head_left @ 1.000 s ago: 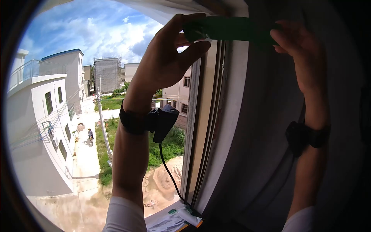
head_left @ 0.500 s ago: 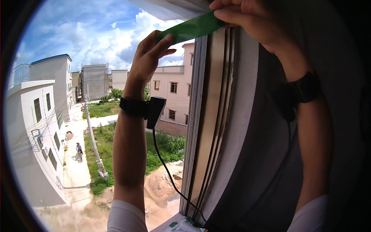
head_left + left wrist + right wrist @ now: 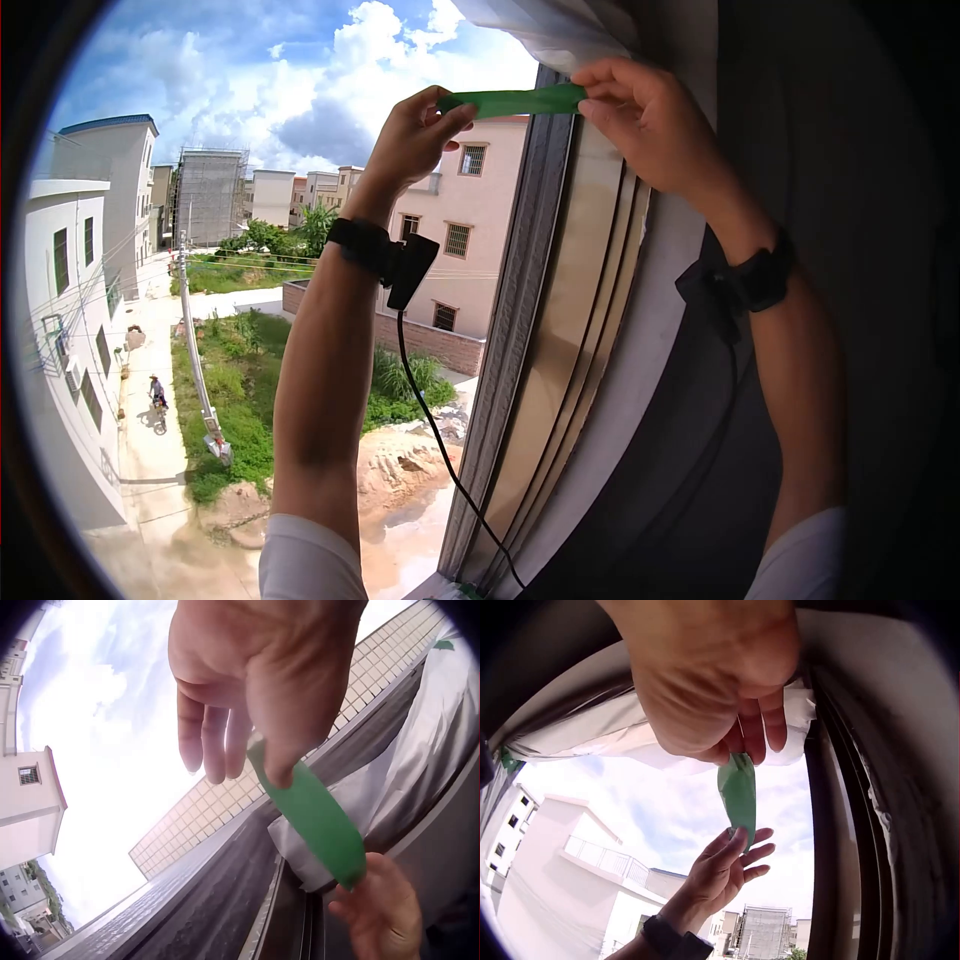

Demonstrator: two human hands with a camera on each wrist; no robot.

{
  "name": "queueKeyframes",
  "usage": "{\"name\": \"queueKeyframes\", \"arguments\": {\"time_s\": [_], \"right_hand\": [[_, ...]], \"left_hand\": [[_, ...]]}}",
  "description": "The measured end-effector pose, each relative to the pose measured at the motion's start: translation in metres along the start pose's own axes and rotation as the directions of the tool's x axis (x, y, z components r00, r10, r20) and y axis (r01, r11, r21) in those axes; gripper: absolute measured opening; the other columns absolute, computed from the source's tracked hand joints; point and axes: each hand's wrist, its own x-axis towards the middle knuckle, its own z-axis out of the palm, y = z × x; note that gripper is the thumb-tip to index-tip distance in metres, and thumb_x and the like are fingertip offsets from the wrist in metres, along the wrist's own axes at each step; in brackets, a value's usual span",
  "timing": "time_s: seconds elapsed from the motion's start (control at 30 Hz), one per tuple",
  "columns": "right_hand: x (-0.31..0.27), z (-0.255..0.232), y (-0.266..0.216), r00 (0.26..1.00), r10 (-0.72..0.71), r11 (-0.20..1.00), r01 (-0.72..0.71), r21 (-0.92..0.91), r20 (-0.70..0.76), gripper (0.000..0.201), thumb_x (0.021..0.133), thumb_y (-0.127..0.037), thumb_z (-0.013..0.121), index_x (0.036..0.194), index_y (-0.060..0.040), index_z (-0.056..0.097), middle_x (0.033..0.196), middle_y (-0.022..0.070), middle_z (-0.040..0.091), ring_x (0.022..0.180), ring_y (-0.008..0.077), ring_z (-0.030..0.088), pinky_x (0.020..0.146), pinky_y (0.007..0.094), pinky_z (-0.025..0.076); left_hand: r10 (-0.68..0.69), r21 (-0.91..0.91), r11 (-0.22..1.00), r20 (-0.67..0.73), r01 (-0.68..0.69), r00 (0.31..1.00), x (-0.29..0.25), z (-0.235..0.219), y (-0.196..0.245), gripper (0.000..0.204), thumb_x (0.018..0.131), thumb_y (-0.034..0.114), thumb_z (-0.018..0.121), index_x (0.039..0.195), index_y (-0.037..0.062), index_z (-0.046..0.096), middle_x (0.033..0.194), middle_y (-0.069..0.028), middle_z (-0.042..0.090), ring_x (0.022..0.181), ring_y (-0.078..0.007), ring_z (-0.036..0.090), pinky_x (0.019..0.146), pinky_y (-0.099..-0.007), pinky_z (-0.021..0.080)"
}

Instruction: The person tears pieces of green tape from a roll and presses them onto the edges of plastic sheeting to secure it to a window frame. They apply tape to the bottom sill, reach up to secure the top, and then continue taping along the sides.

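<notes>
A short strip of green tape (image 3: 515, 101) stretches between my two raised hands, across the upper part of the window frame (image 3: 545, 270). My left hand (image 3: 405, 145) pinches its left end between thumb and fingers, against the outdoor view. At the frame, my right hand (image 3: 655, 130) pinches the other end with thumb and fingertips. Just above the right hand hangs a pale plastic sheet (image 3: 560, 25); the left wrist view shows its loose, wrinkled edge (image 3: 307, 859) behind the tape. A small green tape piece (image 3: 444, 645) sits on the sheet farther along.
The window's metal tracks (image 3: 575, 370) run down beside the wall (image 3: 620, 400). A black cable (image 3: 440, 440) trails from the left wrist camera (image 3: 408, 270) to the sill. Outside, well below, are a road (image 3: 150, 460), a rider (image 3: 158, 392) and buildings (image 3: 465, 210).
Both hands have shifted with the tape from the dark wall side to the upper window frame. The tape now lies nearly level. The head view has turned rightward, and the rider has moved closer.
</notes>
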Motion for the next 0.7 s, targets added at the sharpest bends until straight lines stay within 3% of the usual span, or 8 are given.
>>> {"name": "queueKeyframes", "arguments": {"time_s": [0.13, 0.3, 0.33, 0.37, 0.53, 0.6, 0.67, 0.7], "right_hand": [[0.020, 0.016, -0.004, 0.998, 0.038, 0.994, -0.042, -0.103, -0.040, 0.021, 0.093, -0.011, 0.063, 0.112, -0.0011, 0.062, 0.093, 0.0137, 0.073, 0.085, 0.0203, 0.071, 0.074, 0.0324, 0.056], [0.039, 0.042, 0.011, 0.999, -0.023, 0.997, 0.020, -0.073, -0.047, 0.022, 0.093, -0.011, 0.062, 0.113, -0.0028, 0.059, 0.095, 0.0137, 0.073, 0.085, 0.0225, 0.072, 0.075, 0.0331, 0.056], [0.038, 0.041, 0.007, 0.994, -0.104, 0.987, 0.099, -0.127, -0.032, 0.022, 0.093, -0.010, 0.062, 0.113, -0.0028, 0.059, 0.095, 0.0135, 0.073, 0.085, 0.0230, 0.072, 0.075, 0.0336, 0.056], [0.037, 0.043, 0.003, 0.983, -0.184, 0.968, 0.179, -0.179, -0.013, 0.021, 0.092, -0.010, 0.062, 0.113, -0.0028, 0.059, 0.095, 0.0132, 0.073, 0.085, 0.0235, 0.072, 0.076, 0.0341, 0.056], [0.032, 0.055, -0.022, 0.980, -0.194, 0.952, 0.201, -0.233, 0.053, 0.022, 0.093, -0.009, 0.061, 0.113, -0.0022, 0.059, 0.095, 0.0119, 0.071, 0.087, 0.0217, 0.070, 0.079, 0.0327, 0.055], [0.011, 0.044, -0.031, 0.979, -0.192, 0.953, 0.203, -0.225, 0.071, 0.022, 0.093, -0.010, 0.061, 0.114, -0.0020, 0.059, 0.095, 0.0114, 0.071, 0.088, 0.0201, 0.070, 0.080, 0.0320, 0.054], [0.013, 0.045, -0.030, 0.999, -0.033, 0.995, 0.036, -0.092, 0.038, 0.022, 0.094, -0.010, 0.060, 0.114, -0.0017, 0.059, 0.096, 0.0102, 0.071, 0.089, 0.0177, 0.068, 0.079, 0.0314, 0.054], [0.014, 0.044, -0.030, 0.998, -0.036, 0.995, 0.040, -0.092, 0.045, 0.022, 0.094, -0.010, 0.060, 0.114, -0.0017, 0.059, 0.096, 0.0102, 0.071, 0.089, 0.0177, 0.068, 0.079, 0.0314, 0.054]], "left_hand": [[0.066, -0.052, 0.996, -0.061, -0.069, 0.996, 0.025, -0.006, -0.019, 0.034, 0.100, 0.030, 0.061, 0.114, -0.0012, 0.060, 0.107, -0.0126, 0.069, 0.101, -0.0208, 0.069, 0.076, -0.0316, 0.059], [0.086, -0.069, 0.993, -0.155, -0.098, 0.984, 0.058, -0.014, -0.034, 0.035, 0.100, 0.029, 0.061, 0.114, -0.0022, 0.061, 0.110, -0.0145, 0.069, 0.104, -0.0226, 0.069, 0.076, -0.0327, 0.060], [0.095, -0.091, 0.990, -0.172, -0.112, 0.981, 0.060, -0.014, -0.032, 0.035, 0.100, 0.029, 0.061, 0.114, -0.0025, 0.061, 0.111, -0.0143, 0.069, 0.104, -0.0223, 0.069, 0.077, -0.0329, 0.060], [0.080, -0.162, 0.981, -0.156, -0.105, 0.985, 0.061, -0.015, -0.033, 0.035, 0.099, 0.028, 0.062, 0.119, -0.0015, 0.062, 0.113, -0.0132, 0.068, 0.107, -0.0214, 0.067, 0.082, -0.0338, 0.059], [0.110, -0.319, 0.942, -0.011, -0.108, 0.994, 0.049, -0.044, -0.048, 0.039, 0.096, 0.023, 0.065, 0.130, 0.0024, 0.062, 0.119, -0.0116, 0.067, 0.108, -0.0191, 0.065, 0.090, -0.0336, 0.055], [0.156, -0.367, 0.919, 0.002, -0.144, 0.988, 0.034, -0.022, -0.035, 0.038, 0.096, 0.022, 0.064, 0.129, 0.0021, 0.062, 0.122, -0.0111, 0.066, 0.108, -0.0190, 0.065, 0.090, -0.0333, 0.055], [0.171, -0.401, 0.902, -0.002, -0.158, 0.985, 0.042, -0.017, -0.036, 0.037, 0.095, 0.022, 0.065, 0.127, 0.0021, 0.064, 0.127, -0.0096, 0.064, 0.109, -0.0197, 0.065, 0.093, -0.0349, 0.054], [0.164, -0.373, 0.914, -0.022, -0.161, 0.986, 0.044, -0.017, -0.037, 0.038, 0.095, 0.023, 0.065, 0.126, 0.0021, 0.064, 0.128, -0.0092, 0.064, 0.109, -0.0205, 0.065, 0.094, -0.0361, 0.053]]}}
